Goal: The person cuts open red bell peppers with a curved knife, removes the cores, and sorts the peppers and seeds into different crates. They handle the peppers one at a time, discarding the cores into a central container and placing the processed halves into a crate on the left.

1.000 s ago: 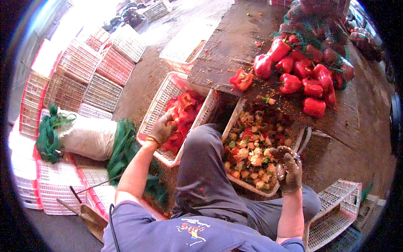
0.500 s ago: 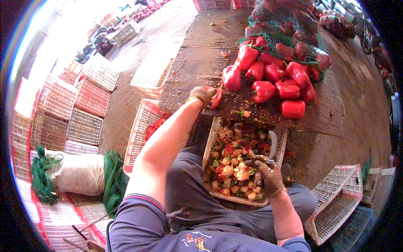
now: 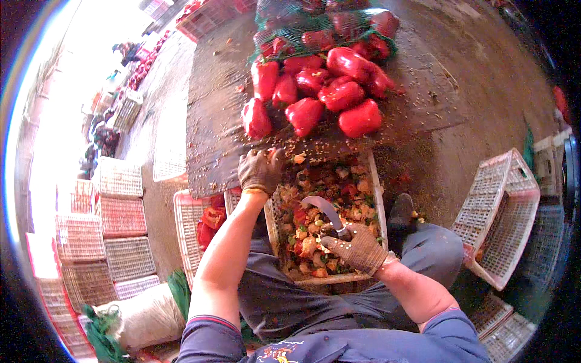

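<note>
My gloved left hand [image 3: 260,171] rests knuckles-up on the near edge of a dark wet board [image 3: 212,121], just below the nearest whole red pepper [image 3: 256,118]. Nothing red shows in its grip. My gloved right hand [image 3: 357,248] is closed on the handle of a curved knife [image 3: 324,209], its blade arching over a white plastic crate [image 3: 376,199] filled with pepper cores and scraps between my knees. A pile of whole red peppers [image 3: 330,91] lies on the board, spilling from a green net bag [image 3: 290,30].
A second crate [image 3: 184,224] with cut red pepper pieces sits by my left knee. White lattice crates [image 3: 508,212] stand at the right, and more are stacked at the left [image 3: 115,224]. A white sack [image 3: 145,314] with green netting lies at the lower left.
My left hand left the crate of cut pieces, reached up to the peppers on the board, and now sits at the board's near edge. The right hand with the knife stayed over the scrap crate.
</note>
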Motion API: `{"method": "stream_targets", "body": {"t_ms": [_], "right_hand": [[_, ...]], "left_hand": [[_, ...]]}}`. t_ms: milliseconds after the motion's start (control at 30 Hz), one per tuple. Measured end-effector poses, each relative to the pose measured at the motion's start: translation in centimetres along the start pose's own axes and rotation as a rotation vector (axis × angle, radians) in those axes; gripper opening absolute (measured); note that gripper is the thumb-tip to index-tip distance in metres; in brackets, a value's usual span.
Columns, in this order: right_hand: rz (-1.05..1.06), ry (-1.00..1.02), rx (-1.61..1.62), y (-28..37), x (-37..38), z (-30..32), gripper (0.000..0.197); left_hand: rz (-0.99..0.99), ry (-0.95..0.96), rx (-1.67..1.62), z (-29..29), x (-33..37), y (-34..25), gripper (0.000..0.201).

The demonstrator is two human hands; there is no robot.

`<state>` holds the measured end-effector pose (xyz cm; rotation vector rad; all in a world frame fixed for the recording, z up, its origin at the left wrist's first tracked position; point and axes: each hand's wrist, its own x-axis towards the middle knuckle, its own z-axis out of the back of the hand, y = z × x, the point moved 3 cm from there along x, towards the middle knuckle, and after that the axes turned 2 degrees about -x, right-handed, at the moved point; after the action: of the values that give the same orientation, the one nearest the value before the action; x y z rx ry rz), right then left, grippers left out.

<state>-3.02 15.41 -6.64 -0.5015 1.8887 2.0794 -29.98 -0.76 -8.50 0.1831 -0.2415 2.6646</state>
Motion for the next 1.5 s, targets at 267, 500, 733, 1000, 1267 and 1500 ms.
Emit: {"method": "stream_targets", "body": {"t_ms": [267, 500, 733, 1000, 1267, 1500], "right_hand": [[0.014, -0.103, 0.108, -0.3, -0.8, 1.2, 0.039], [0.065, -0.184, 0.223, 1.2, -1.0, 2.3, 0.037], [0.276, -0.281, 0.460, 0.4, 0.2, 3.1, 0.043], [0.330, -0.198, 0.438, 1.8, -0.1, 5.0, 0.055], [0.284, -0.101, 0.444, 1.0, 1.3, 2.9, 0.054], [0.199, -0.074, 0.316, 1.0, 1.2, 2.2, 0.060]], "left_hand": [[0.171, 0.343, -0.030, 1.2, 0.2, -2.6, 0.047], [-0.040, 0.273, -0.810, 0.8, -0.9, 0.2, 0.023], [-0.263, 0.236, -0.944, 9.1, -9.2, -10.2, 0.037], [-0.104, 0.598, -1.623, 9.1, -11.1, -13.8, 0.079], [0.013, 0.868, -1.212, 7.8, -9.3, -11.7, 0.078], [0.341, 1.231, -1.479, 6.7, -8.4, -11.2, 0.058]]}}
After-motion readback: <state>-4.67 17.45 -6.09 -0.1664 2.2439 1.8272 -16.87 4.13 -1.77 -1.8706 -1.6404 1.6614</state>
